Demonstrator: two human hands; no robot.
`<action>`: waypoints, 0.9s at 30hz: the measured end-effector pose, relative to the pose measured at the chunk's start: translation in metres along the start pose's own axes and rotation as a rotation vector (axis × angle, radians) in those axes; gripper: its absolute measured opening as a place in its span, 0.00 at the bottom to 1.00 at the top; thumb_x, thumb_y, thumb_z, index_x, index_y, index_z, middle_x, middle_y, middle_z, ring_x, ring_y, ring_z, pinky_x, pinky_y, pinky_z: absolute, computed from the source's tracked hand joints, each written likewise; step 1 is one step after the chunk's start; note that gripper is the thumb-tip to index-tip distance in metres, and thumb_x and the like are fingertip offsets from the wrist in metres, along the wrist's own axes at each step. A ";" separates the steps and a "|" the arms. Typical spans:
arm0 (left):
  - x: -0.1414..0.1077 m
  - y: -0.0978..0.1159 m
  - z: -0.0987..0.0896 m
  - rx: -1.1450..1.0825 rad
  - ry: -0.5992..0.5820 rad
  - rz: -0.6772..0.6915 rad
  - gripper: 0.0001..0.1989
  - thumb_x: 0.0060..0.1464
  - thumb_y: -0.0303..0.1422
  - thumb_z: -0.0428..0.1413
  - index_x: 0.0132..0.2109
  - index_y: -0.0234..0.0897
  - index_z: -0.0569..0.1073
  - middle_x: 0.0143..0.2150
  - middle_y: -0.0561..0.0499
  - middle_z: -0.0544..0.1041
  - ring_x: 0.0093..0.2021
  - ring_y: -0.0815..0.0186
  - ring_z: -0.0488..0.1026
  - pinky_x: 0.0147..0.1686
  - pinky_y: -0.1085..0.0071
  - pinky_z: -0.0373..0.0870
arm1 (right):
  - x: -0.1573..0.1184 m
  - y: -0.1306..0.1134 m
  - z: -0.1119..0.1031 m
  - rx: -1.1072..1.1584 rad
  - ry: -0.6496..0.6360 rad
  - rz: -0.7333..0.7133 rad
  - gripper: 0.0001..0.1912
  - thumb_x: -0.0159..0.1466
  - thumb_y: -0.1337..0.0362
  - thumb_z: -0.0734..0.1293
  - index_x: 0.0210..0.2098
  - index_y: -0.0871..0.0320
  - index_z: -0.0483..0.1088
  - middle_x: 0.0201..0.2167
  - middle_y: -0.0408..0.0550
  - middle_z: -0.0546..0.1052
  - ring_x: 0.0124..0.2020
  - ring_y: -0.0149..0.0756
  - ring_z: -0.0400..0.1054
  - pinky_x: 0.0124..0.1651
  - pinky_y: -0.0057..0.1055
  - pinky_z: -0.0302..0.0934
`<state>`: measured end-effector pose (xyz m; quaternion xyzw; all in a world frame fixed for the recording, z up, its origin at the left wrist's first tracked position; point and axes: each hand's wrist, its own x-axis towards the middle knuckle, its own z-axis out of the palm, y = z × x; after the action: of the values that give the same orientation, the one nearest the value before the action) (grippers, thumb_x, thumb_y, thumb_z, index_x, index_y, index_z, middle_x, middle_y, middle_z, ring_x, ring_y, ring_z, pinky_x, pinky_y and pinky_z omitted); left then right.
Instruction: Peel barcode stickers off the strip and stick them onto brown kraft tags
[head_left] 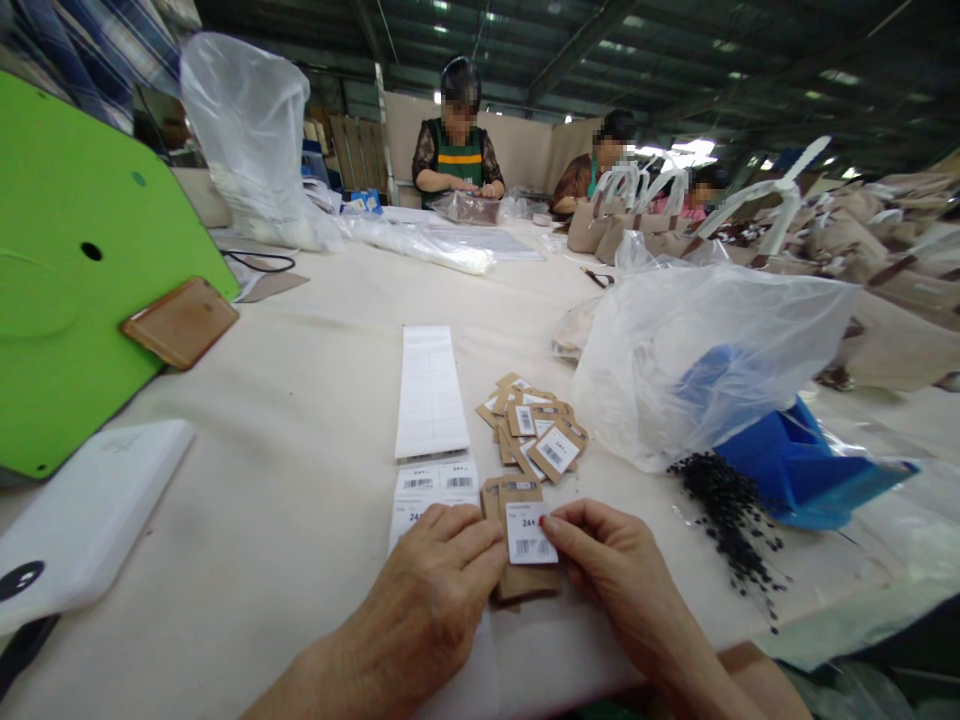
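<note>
A white price sticker (531, 545) with a barcode lies on the top tag of a stack of brown card tags (525, 582). My right hand (619, 560) pinches the sticker's right edge between thumb and finger. At the stack's left side, my left hand (442, 590) rests with bent fingers over a strip of printed stickers (436, 480); its fingertips touch the stack, and whether they hold anything is hidden. The strip joins or meets a folded pile of white label paper (431, 395). Beyond the stack lies a loose heap of stickered brown tags (536, 425).
A clear plastic bag (697, 340), a blue bin (810, 470) and black strings (727, 520) are on the right. A phone (182, 322) leans on a green panel (75, 250) at left, near a white device (97, 510). Across the table, people work near beige bags (645, 232).
</note>
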<state>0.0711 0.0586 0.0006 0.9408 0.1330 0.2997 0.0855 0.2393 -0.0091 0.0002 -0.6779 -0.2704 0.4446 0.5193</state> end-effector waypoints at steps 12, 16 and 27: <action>-0.001 -0.001 0.001 -0.007 -0.022 -0.018 0.16 0.61 0.23 0.41 0.40 0.33 0.74 0.37 0.47 0.78 0.35 0.60 0.70 0.33 0.63 0.71 | 0.000 -0.001 0.000 -0.043 -0.001 -0.013 0.17 0.45 0.52 0.72 0.20 0.61 0.70 0.13 0.38 0.65 0.15 0.24 0.52 0.19 0.23 0.44; -0.001 -0.002 0.001 -0.002 -0.015 -0.015 0.16 0.60 0.22 0.41 0.40 0.33 0.73 0.37 0.47 0.78 0.35 0.59 0.70 0.33 0.63 0.71 | 0.000 -0.002 0.001 -0.048 0.010 -0.013 0.17 0.45 0.52 0.71 0.19 0.61 0.69 0.13 0.39 0.65 0.15 0.24 0.53 0.19 0.23 0.45; -0.008 -0.003 0.011 -0.003 0.005 -0.027 0.15 0.59 0.21 0.42 0.40 0.35 0.73 0.39 0.46 0.77 0.38 0.60 0.69 0.36 0.63 0.69 | 0.001 0.001 0.002 -0.077 0.009 -0.039 0.16 0.46 0.53 0.70 0.19 0.61 0.70 0.14 0.39 0.66 0.16 0.24 0.53 0.19 0.23 0.45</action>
<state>0.0706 0.0580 -0.0139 0.9380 0.1455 0.3012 0.0907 0.2380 -0.0075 -0.0010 -0.6941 -0.2981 0.4208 0.5023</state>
